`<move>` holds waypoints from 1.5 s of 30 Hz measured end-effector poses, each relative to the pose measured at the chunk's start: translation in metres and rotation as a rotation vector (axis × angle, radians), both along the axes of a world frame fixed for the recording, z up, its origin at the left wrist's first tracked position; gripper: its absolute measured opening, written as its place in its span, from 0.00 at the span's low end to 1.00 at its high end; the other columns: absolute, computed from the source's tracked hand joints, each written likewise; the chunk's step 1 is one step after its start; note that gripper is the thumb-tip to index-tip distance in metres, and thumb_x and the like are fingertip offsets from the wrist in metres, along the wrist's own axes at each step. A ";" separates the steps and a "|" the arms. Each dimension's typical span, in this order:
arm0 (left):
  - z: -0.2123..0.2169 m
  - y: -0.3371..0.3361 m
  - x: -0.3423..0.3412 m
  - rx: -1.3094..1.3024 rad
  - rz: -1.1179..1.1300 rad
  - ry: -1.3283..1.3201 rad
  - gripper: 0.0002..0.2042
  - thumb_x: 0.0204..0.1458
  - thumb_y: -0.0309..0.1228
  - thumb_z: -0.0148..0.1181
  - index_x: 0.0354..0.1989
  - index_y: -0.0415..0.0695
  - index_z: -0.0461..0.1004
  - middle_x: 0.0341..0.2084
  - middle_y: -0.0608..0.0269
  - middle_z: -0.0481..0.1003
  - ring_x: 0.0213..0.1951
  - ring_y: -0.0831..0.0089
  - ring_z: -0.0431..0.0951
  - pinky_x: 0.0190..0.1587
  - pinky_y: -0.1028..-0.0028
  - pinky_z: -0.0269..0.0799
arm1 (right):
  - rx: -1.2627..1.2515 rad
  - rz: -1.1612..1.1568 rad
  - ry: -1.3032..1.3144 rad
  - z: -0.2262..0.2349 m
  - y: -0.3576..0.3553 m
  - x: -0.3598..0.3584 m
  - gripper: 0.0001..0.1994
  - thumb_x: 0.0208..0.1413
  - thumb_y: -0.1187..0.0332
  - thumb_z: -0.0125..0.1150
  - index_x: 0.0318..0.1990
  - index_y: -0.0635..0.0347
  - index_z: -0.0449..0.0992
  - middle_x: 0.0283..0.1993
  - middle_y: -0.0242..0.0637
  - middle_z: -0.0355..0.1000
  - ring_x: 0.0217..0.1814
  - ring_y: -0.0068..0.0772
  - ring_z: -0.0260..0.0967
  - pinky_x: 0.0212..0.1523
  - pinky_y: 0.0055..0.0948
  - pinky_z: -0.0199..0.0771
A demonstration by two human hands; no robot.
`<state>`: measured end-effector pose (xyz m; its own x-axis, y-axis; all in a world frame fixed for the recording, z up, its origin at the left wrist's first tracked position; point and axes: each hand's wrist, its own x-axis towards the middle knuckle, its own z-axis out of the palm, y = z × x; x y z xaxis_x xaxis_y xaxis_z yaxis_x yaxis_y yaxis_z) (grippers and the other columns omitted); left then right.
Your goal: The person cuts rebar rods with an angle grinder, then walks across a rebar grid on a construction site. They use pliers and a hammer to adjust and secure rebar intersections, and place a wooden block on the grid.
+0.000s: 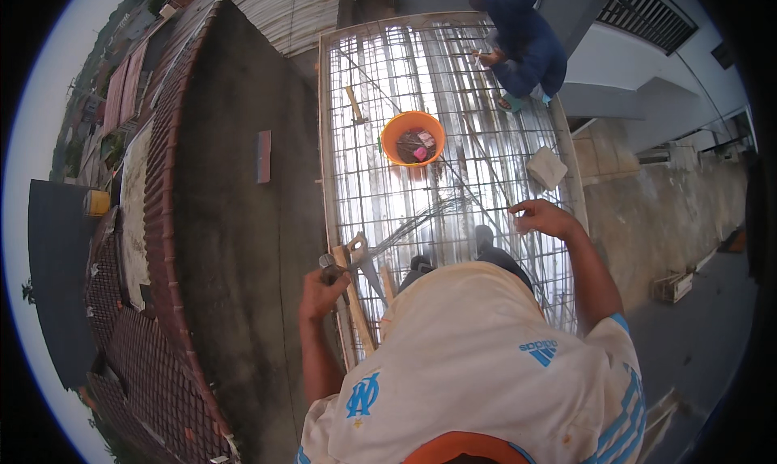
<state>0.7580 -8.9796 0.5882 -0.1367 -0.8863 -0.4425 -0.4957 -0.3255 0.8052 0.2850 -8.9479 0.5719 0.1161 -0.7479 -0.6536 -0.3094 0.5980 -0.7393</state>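
My left hand is closed around a dark tool with a blunt, rounded head, beside the left edge of a steel bar mesh. Right by it, a handsaw with a wooden handle rests against a wooden plank. A bundle of thin wires stretches from near the saw toward the middle of the mesh. Over the right side of the mesh, my right hand has its fingers pinched together. A thin dark line meets its fingertips, but I cannot make out what they hold.
An orange bucket with pink things inside stands on the mesh, a hammer lying to its left. A pale block sits at right. Another person crouches at the far right corner. Beyond the wooden formwork edge the ground drops away.
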 end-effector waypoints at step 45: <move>0.010 0.008 -0.011 0.085 -0.093 0.024 0.10 0.42 0.31 0.60 0.27 0.35 0.74 0.17 0.65 0.73 0.22 0.81 0.69 0.26 0.76 0.65 | -0.534 0.327 0.793 -0.006 -0.052 0.033 0.10 0.51 0.61 0.53 0.33 0.57 0.73 0.33 0.41 0.67 0.40 0.45 0.66 0.41 0.39 0.65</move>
<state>0.7466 -8.9719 0.5987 -0.2281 -0.8288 -0.5109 -0.5079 -0.3464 0.7887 0.3179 -8.9996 0.5660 0.0452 -0.9744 -0.2204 -0.9175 0.0468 -0.3949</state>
